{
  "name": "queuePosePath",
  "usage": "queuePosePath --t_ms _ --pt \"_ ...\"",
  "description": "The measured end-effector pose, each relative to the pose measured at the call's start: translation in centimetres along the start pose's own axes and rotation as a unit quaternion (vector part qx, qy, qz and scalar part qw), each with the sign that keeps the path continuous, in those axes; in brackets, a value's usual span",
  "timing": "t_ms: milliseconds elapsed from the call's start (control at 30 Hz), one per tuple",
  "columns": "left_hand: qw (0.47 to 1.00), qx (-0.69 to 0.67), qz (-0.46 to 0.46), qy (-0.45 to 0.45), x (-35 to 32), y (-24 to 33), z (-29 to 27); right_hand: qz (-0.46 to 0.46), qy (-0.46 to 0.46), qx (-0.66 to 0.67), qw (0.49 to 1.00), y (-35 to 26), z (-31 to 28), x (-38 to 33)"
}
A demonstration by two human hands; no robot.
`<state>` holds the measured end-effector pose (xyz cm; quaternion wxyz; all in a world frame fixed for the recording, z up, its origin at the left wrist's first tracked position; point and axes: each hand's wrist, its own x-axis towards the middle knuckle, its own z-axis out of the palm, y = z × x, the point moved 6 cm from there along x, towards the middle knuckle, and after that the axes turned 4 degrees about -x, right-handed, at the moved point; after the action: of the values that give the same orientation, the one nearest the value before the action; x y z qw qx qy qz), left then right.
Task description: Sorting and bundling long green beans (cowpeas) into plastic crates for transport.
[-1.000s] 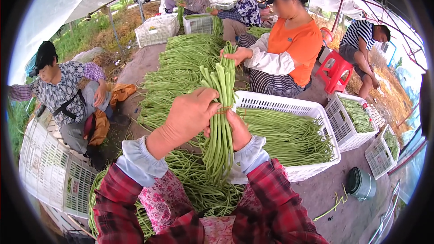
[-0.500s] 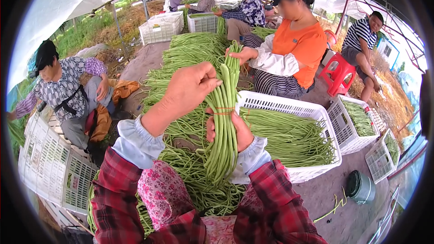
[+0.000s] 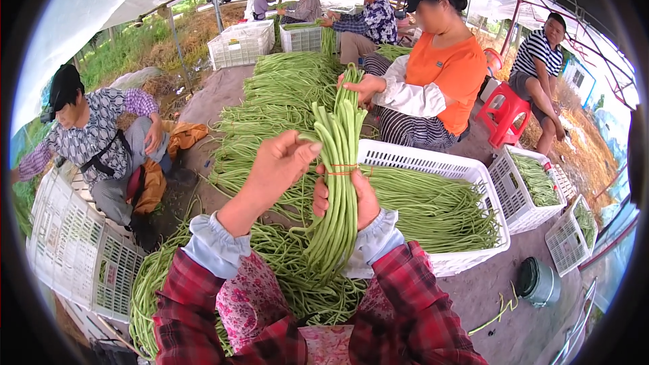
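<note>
A bundle of long green beans (image 3: 332,209) stands upright before me, tied round its middle with a thin reddish band (image 3: 340,170). My right hand (image 3: 364,197) is wrapped round the bundle at the band. To the left of it, my left hand (image 3: 274,174) is closed, fingers curled and thumb pressed in. A bean end (image 3: 309,138) shows at its fingertips, beside the bundle's upper part. More loose long beans (image 3: 277,250) lie heaped below my hands and over the ground ahead.
A white crate (image 3: 497,196) full of long beans stands at my right, with smaller crates beyond. Across from me a person in orange (image 3: 449,61) holds beans. Another person (image 3: 94,128) sits left by stacked white crates (image 3: 74,250). A red stool (image 3: 506,115) stands back right.
My left hand has moved down and slightly left, and a bean end now shows at its fingertips. The bundle's upper beans have spread; my right hand keeps its grip.
</note>
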<state>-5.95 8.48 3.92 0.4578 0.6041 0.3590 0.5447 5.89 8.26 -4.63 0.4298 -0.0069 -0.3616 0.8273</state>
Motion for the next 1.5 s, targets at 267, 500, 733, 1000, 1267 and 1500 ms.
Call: queuePosePath --t_ms 267,500,733,1000,1267,1500 --pt "0.997 -0.074 -0.011 0.009 0.7 0.5 0.6 0.014 -0.041 -0.092 0.995 -0.4 0.0 0.0" --pt "0.997 -0.078 -0.011 0.024 1.4 0.1 0.5 0.019 -0.039 -0.086 0.995 -0.7 0.7 0.1" --pt "0.995 -0.059 0.054 0.061 1.2 1.3 0.5 -0.048 0.061 -0.21 0.975 -0.9 0.4 0.5" --pt "0.986 0.061 0.129 0.09 0.3 1.0 3.2 -0.235 0.198 -0.568 0.764 -1.7 1.3 1.1" --pt "0.992 0.103 0.073 -0.024 3.2 2.3 3.4 -0.071 0.003 -0.269 0.961 -2.1 0.7 0.8" --pt "0.985 0.153 0.074 0.043 1.9 2.2 2.2 -0.079 0.094 -0.048 0.991 -2.6 -1.2 0.8"
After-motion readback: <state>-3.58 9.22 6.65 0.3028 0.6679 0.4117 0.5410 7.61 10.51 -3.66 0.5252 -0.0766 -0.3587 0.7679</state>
